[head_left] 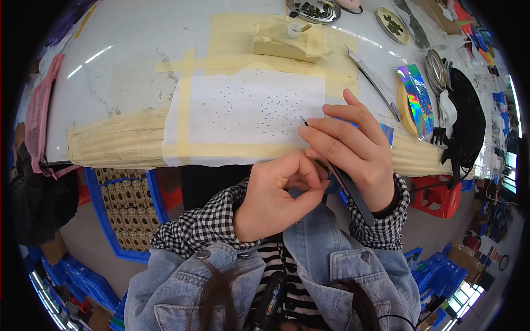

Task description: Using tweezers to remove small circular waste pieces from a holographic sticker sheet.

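Observation:
My right hand [353, 149] is closed around dark tweezers [355, 197], with their flat black end towards my sleeve and a thin tip showing past my fingers over the paper. Close beside it, my left hand [281, 193] is curled with thumb and forefinger pinched together. Whatever lies in that pinch, if anything, is too small to make out. Both hands are at the table's near edge. Beyond them lies a white sheet of paper [221, 135], taped down and scattered with many tiny dark and bluish specks [280, 107].
A tape-covered block [287, 48] with a small cup stands behind the paper. To the right lie a metal tool [373, 83], a tape roll [407, 107], shiny holographic film [417, 96] and a black bag [466, 121]. Dishes of dark pieces [334, 15] stand at the back.

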A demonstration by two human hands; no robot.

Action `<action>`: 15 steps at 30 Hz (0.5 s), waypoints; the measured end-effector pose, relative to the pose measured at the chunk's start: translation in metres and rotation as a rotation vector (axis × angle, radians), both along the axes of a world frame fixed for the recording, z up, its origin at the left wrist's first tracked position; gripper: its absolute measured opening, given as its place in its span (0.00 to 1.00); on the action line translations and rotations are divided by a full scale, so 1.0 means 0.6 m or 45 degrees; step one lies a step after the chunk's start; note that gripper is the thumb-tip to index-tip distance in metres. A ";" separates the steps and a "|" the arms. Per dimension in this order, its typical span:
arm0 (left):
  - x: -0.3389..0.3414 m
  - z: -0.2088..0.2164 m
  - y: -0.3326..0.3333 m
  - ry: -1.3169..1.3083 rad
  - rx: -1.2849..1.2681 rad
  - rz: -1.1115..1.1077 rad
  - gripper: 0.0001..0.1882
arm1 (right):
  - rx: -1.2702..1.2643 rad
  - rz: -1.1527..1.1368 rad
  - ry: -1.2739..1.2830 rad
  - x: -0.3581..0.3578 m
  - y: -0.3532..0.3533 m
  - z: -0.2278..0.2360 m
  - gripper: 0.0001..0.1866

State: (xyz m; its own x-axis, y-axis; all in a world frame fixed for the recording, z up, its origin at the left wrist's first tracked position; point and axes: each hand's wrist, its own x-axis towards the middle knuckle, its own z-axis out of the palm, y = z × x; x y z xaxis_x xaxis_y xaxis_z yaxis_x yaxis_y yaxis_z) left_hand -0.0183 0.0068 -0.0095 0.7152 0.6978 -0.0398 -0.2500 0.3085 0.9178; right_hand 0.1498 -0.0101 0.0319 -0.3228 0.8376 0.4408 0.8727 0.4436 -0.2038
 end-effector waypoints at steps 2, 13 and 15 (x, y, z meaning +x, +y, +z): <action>0.000 0.001 0.001 -0.014 -0.019 0.002 0.06 | -0.034 0.003 0.023 0.000 0.001 0.003 0.16; -0.007 0.005 0.009 0.057 -0.025 -0.127 0.10 | -0.029 -0.023 0.089 0.002 0.001 0.014 0.17; -0.008 0.007 0.009 0.042 -0.053 -0.139 0.10 | 0.036 -0.040 0.125 0.005 -0.003 0.019 0.17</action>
